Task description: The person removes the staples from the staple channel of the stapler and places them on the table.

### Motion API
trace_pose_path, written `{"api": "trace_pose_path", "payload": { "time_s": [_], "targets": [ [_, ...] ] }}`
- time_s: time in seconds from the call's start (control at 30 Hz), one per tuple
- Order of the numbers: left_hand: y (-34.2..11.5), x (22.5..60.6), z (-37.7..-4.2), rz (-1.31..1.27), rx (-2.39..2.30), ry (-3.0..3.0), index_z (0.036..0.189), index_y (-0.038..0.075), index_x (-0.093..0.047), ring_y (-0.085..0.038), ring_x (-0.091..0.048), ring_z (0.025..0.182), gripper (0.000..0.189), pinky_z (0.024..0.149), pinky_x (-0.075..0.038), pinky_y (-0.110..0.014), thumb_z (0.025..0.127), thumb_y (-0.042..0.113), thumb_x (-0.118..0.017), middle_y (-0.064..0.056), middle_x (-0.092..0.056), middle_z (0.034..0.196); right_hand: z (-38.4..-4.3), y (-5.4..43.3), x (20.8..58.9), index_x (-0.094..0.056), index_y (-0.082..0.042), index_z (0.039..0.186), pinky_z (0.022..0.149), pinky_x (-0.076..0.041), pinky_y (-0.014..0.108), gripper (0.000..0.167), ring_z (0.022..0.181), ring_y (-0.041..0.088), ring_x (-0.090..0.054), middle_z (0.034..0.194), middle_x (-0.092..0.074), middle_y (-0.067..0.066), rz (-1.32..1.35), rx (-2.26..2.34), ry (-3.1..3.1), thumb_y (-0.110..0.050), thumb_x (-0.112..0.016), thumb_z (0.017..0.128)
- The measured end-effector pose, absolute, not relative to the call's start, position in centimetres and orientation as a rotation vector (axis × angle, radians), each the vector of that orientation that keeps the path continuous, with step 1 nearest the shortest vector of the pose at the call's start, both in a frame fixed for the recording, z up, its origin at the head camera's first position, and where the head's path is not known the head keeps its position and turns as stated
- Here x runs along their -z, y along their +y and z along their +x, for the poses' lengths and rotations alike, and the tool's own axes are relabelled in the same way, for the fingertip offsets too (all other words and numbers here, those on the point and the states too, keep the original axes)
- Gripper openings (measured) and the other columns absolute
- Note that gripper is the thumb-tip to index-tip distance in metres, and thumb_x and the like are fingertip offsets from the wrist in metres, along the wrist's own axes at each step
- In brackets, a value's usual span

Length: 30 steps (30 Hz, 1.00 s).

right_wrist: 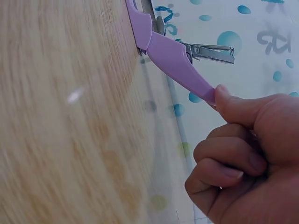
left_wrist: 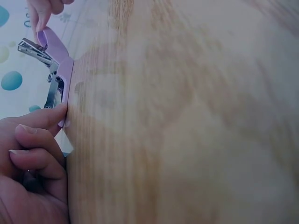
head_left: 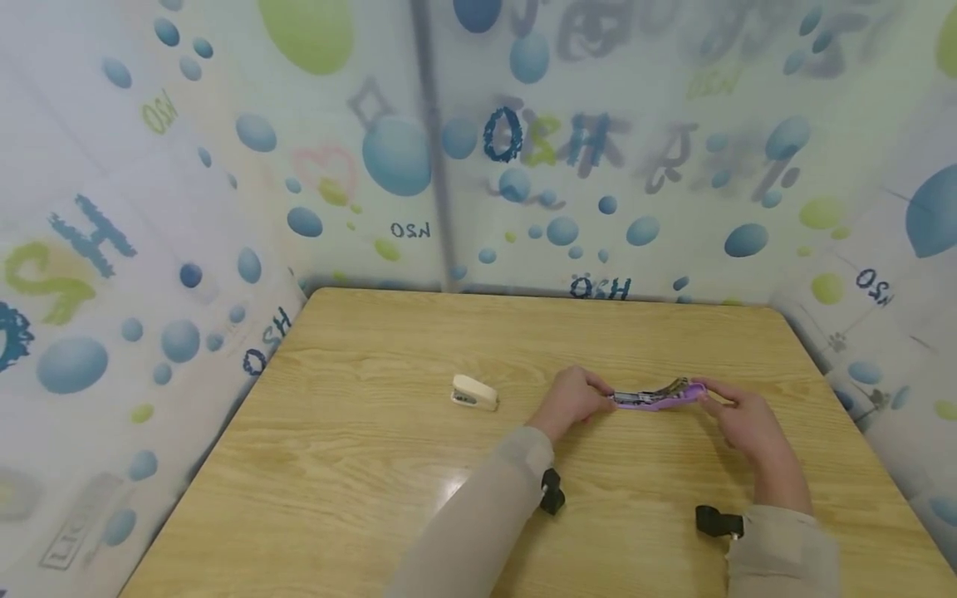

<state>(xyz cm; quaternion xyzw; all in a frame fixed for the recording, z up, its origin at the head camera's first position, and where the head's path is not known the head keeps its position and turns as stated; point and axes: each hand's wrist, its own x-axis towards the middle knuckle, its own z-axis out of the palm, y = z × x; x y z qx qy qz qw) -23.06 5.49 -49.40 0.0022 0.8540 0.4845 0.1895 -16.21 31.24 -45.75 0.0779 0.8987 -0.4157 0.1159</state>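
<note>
A purple stapler (head_left: 658, 406), splayed open at its hinge, is over the right half of the wooden table (head_left: 359, 473); whether its underside touches the wood is hard to tell. The left hand (head_left: 574, 397) pinches one end with its fingertips, and the right hand (head_left: 750, 425) pinches the other between thumb and forefinger, its remaining fingers curled in. One metal channel (right_wrist: 212, 52) tilts up from the stapler's right-hand half, while more metalwork lies along the left; whether either contains staples cannot be made out. Fingertips cover both ends, and the right wrist view cuts off the far one. A small cream stapler (head_left: 474, 393) sits left of the left hand, its inside hidden.
</note>
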Motion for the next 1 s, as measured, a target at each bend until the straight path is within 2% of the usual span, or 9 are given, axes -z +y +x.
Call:
{"api": "trace_pose_path", "payload": {
  "time_s": [0.07,0.1,0.2,0.23,0.27,0.33,0.43,0.8,1.0],
  "targets": [
    [5.5,49.4,-23.0,0.002,-1.366,2.391,0.093,0.022,-0.086,-0.012,-0.044,0.039,0.010,0.042,-0.035,-0.028,0.086,0.019,-0.091,0.002,-0.058,0.050,-16.1,31.2,45.8,-0.038,-0.013,0.165,0.049,-0.041,0.030,0.061,0.048,0.007,-0.036,0.067,-0.051,0.000,0.252,1.241,2.612,-0.044,-0.047,0.114],
    [5.5,49.4,-23.0,0.002,-1.366,2.389,0.093,0.022,-0.086,-0.013,-0.043,0.039,0.010,0.042,-0.035,-0.028,0.086,0.019,-0.091,0.001,-0.056,0.048,-16.0,31.1,45.7,-0.035,-0.013,0.166,0.051,-0.042,0.032,0.063,0.052,0.014,-0.048,0.076,-0.061,0.011,0.259,1.244,2.615,-0.046,-0.046,0.113],
    [5.5,49.5,-22.9,0.000,-1.366,2.389,0.093,0.022,-0.085,-0.013,-0.043,0.038,0.010,0.042,-0.035,-0.029,0.086,0.018,-0.091,0.001,-0.054,0.047,-16.0,30.7,44.8,-0.032,-0.012,0.167,0.064,-0.052,0.041,0.070,0.092,0.040,-0.070,0.130,-0.064,0.040,0.291,1.252,2.679,-0.055,-0.043,0.112],
    [5.5,49.5,-22.9,0.002,-1.366,2.391,0.093,0.022,-0.085,-0.013,-0.043,0.038,0.010,0.042,-0.035,-0.029,0.086,0.018,-0.091,0.001,-0.054,0.047,-16.0,30.4,44.2,-0.034,-0.013,0.167,0.063,-0.052,0.042,0.072,0.093,0.041,-0.069,0.131,-0.063,0.040,0.305,1.264,2.713,-0.057,-0.043,0.111],
    [5.5,49.5,-22.9,0.005,-1.365,2.394,0.093,0.022,-0.085,-0.013,-0.043,0.038,0.010,0.041,-0.034,-0.028,0.086,0.018,-0.091,0.001,-0.054,0.046,-16.0,30.1,43.6,-0.036,-0.012,0.166,0.063,-0.051,0.043,0.074,0.093,0.042,-0.069,0.131,-0.068,0.034,0.324,1.290,2.745,-0.060,-0.044,0.110],
    [5.4,49.6,-22.9,0.009,-1.367,2.391,0.093,0.022,-0.085,-0.013,-0.043,0.039,0.010,0.042,-0.035,-0.028,0.086,0.018,-0.091,0.001,-0.053,0.046,-16.0,29.3,42.3,-0.045,-0.013,0.162,0.058,-0.049,0.042,0.074,0.075,0.033,-0.065,0.092,-0.075,0.014,0.367,1.354,2.786,-0.063,-0.048,0.107],
    [5.3,49.6,-23.0,0.017,-1.357,2.389,0.095,0.022,-0.085,-0.013,-0.043,0.039,0.011,0.042,-0.035,-0.028,0.086,0.019,-0.091,0.002,-0.052,0.045,-15.9,27.8,40.8,-0.055,-0.012,0.155,0.044,-0.035,0.034,0.068,0.046,0.011,-0.031,0.057,-0.039,-0.015,0.389,1.502,2.771,-0.059,-0.056,0.106],
    [5.3,49.4,-23.1,0.055,-1.355,2.392,0.097,0.022,-0.086,-0.013,-0.044,0.039,0.011,0.042,-0.034,-0.028,0.087,0.020,-0.090,0.001,-0.051,0.045,-16.6,24.3,41.4,-0.059,-0.008,0.149,0.044,-0.035,0.031,0.059,0.046,0.008,-0.030,0.059,-0.037,-0.012,0.295,1.559,2.645,-0.050,-0.061,0.107],
    [5.3,49.4,-23.2,0.037,-1.350,2.400,0.095,0.023,-0.086,-0.013,-0.044,0.038,0.010,0.041,-0.033,-0.027,0.086,0.021,-0.091,0.002,-0.051,0.044,-16.9,23.5,43.0,-0.058,-0.006,0.151,0.052,-0.039,0.031,0.059,0.056,0.012,-0.039,0.080,-0.059,0.002,0.289,1.501,2.608,-0.046,-0.062,0.107]
  ]
}}
